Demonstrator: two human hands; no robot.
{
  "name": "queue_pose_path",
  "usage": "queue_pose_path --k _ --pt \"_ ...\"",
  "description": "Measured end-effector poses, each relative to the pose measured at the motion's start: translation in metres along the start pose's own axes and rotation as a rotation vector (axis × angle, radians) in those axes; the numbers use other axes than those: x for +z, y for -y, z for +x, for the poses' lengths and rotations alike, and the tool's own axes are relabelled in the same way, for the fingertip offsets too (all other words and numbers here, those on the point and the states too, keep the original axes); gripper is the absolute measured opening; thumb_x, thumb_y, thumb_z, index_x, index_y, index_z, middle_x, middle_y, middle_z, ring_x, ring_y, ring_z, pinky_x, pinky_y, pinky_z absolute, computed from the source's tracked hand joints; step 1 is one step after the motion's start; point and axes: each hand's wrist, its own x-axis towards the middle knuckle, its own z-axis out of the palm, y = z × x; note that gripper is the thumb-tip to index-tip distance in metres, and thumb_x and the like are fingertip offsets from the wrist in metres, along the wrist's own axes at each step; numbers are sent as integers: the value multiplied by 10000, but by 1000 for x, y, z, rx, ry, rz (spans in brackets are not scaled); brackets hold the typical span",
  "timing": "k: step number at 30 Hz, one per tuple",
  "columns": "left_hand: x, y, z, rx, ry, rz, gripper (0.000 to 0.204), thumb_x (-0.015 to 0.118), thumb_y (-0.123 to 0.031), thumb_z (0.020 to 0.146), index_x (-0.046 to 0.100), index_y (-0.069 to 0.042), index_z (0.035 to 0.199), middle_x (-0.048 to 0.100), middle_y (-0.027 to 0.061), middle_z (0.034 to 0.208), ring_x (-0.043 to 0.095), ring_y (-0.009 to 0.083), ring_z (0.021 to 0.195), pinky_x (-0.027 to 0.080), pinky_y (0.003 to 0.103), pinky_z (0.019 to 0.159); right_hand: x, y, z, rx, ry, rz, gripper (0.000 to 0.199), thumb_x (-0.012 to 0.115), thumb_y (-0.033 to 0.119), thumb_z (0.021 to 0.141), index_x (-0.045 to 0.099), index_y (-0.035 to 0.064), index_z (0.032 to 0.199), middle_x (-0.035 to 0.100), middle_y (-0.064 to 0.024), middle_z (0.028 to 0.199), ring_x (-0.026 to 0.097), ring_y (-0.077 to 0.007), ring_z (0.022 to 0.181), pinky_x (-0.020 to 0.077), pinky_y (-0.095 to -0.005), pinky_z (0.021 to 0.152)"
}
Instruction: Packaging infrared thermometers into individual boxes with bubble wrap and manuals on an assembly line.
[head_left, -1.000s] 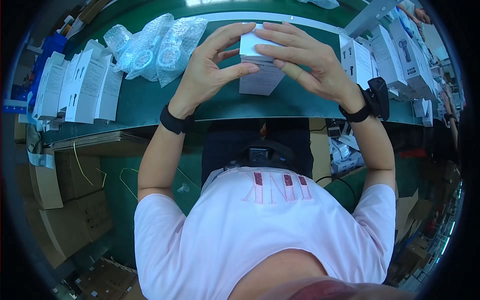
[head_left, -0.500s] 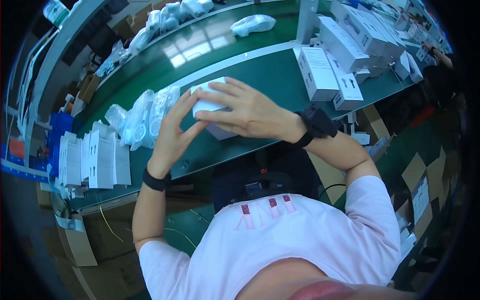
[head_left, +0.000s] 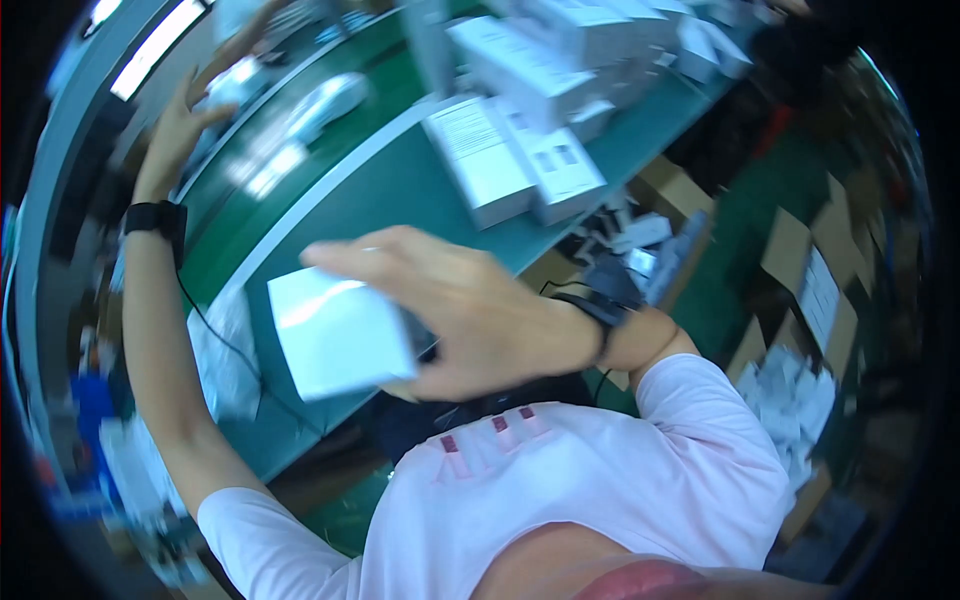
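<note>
Gripping a white box (head_left: pixel 340 340) in bent fingers, the right hand (head_left: pixel 455 310) held it over the green table (head_left: pixel 395 190) near its front edge, while the left hand (head_left: pixel 178 135) reached far out leftward, thumb and fingers spread apart.

Held carton (head_left: pixel 345 335): white on the faces I see. Table (head_left: pixel 395 195): green, with a white stripe (head_left: pixel 340 173). Nearby cartons (head_left: pixel 490 168): white, dark print (head_left: pixel 465 130). Shirt (head_left: pixel 600 480): pale pink, darker pink lettering (head_left: pixel 448 444). Wristbands (head_left: pixel 153 219): black. Open boxes (head_left: pixel 785 250): brown.

Factory workshop: stacked white boxes (head_left: pixel 535 75)
</note>
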Motion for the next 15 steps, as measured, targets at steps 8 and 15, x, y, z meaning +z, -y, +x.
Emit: queue_pose_path --k 8,15 --pt "217 114 97 -20 137 437 1134 794 -138 598 163 -301 1526 343 300 1442 385 491 1291 356 485 1080 -261 -36 -103 410 -1165 -1108 788 807 314 745 420 40 1375 551 -184 1254 582 -293 1111 490 -392 931" --pt "194 106 97 -42 325 422 637 758 -187 603 607 -114 1218 596 250 1148 567 405 1091 464 438 956 -346 -191 -87 627 -1015 -1018 783 820 368 705 461 37 1318 601 -217 1192 612 -321 1074 509 -406 893"
